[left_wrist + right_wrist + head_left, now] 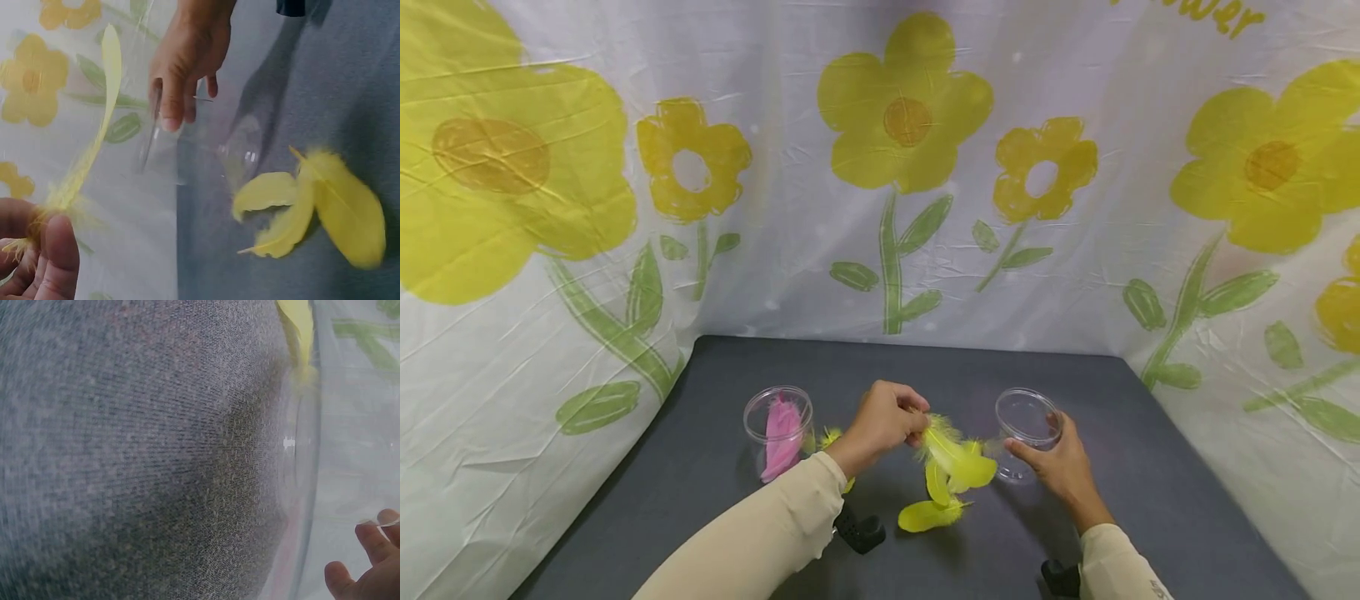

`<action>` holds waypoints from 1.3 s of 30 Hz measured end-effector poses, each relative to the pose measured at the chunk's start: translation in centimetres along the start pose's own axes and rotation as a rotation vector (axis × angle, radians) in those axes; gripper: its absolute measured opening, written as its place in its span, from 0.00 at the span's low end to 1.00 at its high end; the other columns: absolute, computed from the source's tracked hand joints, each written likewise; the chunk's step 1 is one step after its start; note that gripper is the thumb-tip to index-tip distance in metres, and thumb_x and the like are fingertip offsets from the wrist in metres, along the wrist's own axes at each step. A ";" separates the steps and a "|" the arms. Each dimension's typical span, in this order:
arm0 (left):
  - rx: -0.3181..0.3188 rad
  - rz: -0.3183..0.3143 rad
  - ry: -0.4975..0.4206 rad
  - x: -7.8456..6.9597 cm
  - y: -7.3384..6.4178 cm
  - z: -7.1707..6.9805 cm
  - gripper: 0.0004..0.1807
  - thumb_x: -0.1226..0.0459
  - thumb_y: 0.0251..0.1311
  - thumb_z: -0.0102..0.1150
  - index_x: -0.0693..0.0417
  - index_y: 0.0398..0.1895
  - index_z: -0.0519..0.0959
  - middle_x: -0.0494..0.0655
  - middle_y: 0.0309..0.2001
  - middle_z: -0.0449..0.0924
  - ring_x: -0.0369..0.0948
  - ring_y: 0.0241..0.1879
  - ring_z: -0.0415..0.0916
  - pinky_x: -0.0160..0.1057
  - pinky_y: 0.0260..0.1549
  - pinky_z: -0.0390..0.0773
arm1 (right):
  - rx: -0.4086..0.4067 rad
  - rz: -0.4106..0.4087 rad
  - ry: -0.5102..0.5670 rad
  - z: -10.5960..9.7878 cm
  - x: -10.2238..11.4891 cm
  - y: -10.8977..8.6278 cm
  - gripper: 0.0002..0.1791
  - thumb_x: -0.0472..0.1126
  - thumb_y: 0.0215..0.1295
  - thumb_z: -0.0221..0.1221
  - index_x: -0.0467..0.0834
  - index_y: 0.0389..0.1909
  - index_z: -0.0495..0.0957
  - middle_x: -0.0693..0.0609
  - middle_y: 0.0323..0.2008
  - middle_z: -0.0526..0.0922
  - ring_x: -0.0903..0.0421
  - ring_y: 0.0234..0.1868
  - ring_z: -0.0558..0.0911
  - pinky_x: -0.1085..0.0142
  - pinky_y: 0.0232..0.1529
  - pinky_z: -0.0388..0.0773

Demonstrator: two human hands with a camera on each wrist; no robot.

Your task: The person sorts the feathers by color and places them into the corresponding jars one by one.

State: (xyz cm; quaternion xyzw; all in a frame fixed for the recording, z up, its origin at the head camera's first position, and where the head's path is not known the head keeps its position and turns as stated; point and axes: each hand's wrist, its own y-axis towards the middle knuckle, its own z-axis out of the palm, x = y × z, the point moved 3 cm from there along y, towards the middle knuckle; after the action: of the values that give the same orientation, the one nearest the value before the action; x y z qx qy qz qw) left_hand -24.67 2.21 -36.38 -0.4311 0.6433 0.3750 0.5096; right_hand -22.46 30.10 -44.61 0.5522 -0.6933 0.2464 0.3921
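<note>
Editor: What do the fingers hold?

Reporter: The left hand (889,415) pinches a yellow feather (111,69) at its downy end, thumb pressed to fingertips, the smooth blade pointing away. The right hand (1062,462) grips a clear cup (1017,429) near its rim, thumb on the near side. Whether the cup's base touches the dark gray table (662,500) cannot be told.

Editor: And just beyond the fingertips?

Reporter: Loose yellow feathers (353,215) lie between the two arms, near the clear cup. The left wrist view shows a broad one and two slimmer, curved ones close together.

Editor: What stands in the way?

Reporter: The left forearm, in a cream sleeve (752,533), crosses the table and partly hides more yellow feathers (830,437). Those sit just beside a second clear cup (748,423), upright at left with pink feathers (784,429) inside. From the head, the held feather overlaps the loose ones.

Editor: Farther out?

Reporter: A black device (861,532) shows beneath the left wrist, another dark piece (1060,577) beside the right sleeve. Behind the table hangs a white sheet (790,275) printed with yellow flowers, green stems and, at upper right, partial yellow lettering (1225,15).
</note>
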 end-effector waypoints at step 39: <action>-0.157 0.206 0.330 -4.4 6.5 7.5 0.07 0.69 0.61 0.62 0.57 0.42 0.84 0.43 0.32 0.82 0.35 0.27 0.78 0.34 0.26 0.77 | 0.024 0.008 0.009 -0.4 -0.2 0.2 0.63 0.61 0.49 0.70 0.36 0.74 0.42 0.34 0.65 0.61 0.36 0.61 0.66 0.41 0.57 0.64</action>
State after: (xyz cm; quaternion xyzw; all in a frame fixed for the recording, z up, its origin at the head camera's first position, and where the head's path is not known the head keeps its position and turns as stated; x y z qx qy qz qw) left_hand -27.75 12.11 -33.29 -0.4569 0.7276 0.3982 0.3213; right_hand -22.52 30.57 -44.58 0.5530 -0.6905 0.2587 0.3879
